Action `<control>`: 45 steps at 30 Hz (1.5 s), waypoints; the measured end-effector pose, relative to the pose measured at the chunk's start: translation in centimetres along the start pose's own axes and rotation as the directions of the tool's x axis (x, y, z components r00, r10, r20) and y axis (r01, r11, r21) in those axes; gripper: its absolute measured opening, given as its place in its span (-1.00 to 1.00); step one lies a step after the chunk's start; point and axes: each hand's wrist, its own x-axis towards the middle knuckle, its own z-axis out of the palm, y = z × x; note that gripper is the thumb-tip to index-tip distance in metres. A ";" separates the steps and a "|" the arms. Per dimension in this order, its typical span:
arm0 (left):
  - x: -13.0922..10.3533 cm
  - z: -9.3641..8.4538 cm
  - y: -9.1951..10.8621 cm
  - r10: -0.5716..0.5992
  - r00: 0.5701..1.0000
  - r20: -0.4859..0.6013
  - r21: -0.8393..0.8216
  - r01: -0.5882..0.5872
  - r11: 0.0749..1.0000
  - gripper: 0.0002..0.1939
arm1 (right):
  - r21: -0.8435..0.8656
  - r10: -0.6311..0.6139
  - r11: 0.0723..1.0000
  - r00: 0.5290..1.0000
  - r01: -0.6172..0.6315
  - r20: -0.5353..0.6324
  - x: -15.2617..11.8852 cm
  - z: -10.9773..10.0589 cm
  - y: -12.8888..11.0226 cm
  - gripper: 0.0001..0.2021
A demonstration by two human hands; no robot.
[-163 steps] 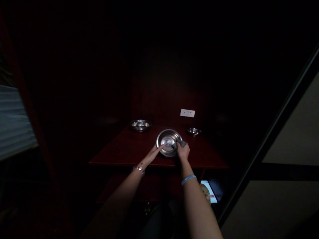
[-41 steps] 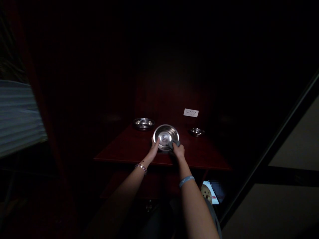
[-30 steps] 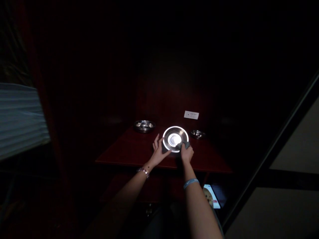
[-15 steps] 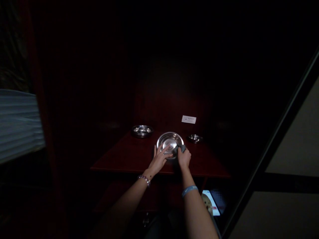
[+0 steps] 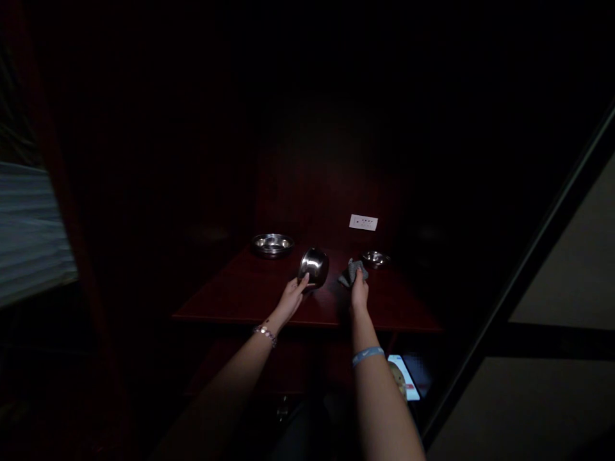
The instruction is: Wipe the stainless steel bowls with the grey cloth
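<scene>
A shiny metal bowl (image 5: 315, 266) is tilted on its side, its rounded outside facing me. My left hand (image 5: 292, 298) grips it near the rim, thumb against the outer wall; the other fingers are hidden behind it. To the right, my right hand (image 5: 359, 293) is closed around a bunched grey cloth (image 5: 353, 273), held apart from the bowl above the dark red desk (image 5: 230, 298).
At the back left of the desk sit stacked metal bowls (image 5: 272, 244). A smaller metal bowl (image 5: 375, 258) stands at the back right, below a white wall socket (image 5: 364, 222). A lit screen (image 5: 404, 378) shows under the desk's right side.
The bowl has been turned from inside-up to on its side, now gripped by my left hand, whose fingers were spread over it. My right hand and cloth have come away from it.
</scene>
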 end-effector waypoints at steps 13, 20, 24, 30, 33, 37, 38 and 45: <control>0.8 -2.5 -0.5 -0.229 0.948 -0.221 -0.317 0.152 0.936 -0.68 | -0.211 0.028 0.977 0.999 -0.019 0.037 -0.7 0.8 0.6 -0.49; 0.7 -2.5 0.1 -0.382 0.878 -0.287 -0.550 0.175 0.816 -0.72 | -0.256 0.004 0.967 0.999 0.009 0.052 -1.5 1.1 0.2 -0.50; 0.7 -2.4 0.3 -0.416 0.873 -0.255 -0.676 0.146 0.722 -0.75 | -0.323 0.003 0.946 1.000 -0.005 -0.006 -1.9 1.0 -0.4 -0.49; 0.7 -2.3 0.5 -0.464 0.858 -0.221 -0.735 0.167 0.658 -0.71 | -0.363 -0.059 0.930 0.998 0.057 0.006 -2.3 0.8 -1.0 -0.52; 0.6 -2.2 0.6 -0.477 0.853 -0.212 -0.731 0.186 0.657 -0.74 | -0.349 -0.104 0.932 0.995 0.095 -0.007 -2.2 0.7 -1.0 -0.52; 0.5 -2.1 0.7 -0.491 0.853 -0.174 -0.723 0.229 0.652 -0.76 | -0.336 -0.120 0.934 0.992 0.122 0.028 -1.8 0.7 -0.6 -0.52; 0.5 -2.2 0.7 -0.495 0.852 -0.170 -0.719 0.236 0.653 -0.76 | -0.338 -0.117 0.933 0.992 0.125 0.043 -1.7 0.8 -0.4 -0.53; 0.8 -2.4 0.1 -0.484 0.860 -0.161 -0.709 0.240 0.663 -0.78 | -0.318 -0.049 0.944 0.990 0.089 0.132 -1.4 1.3 0.4 -0.56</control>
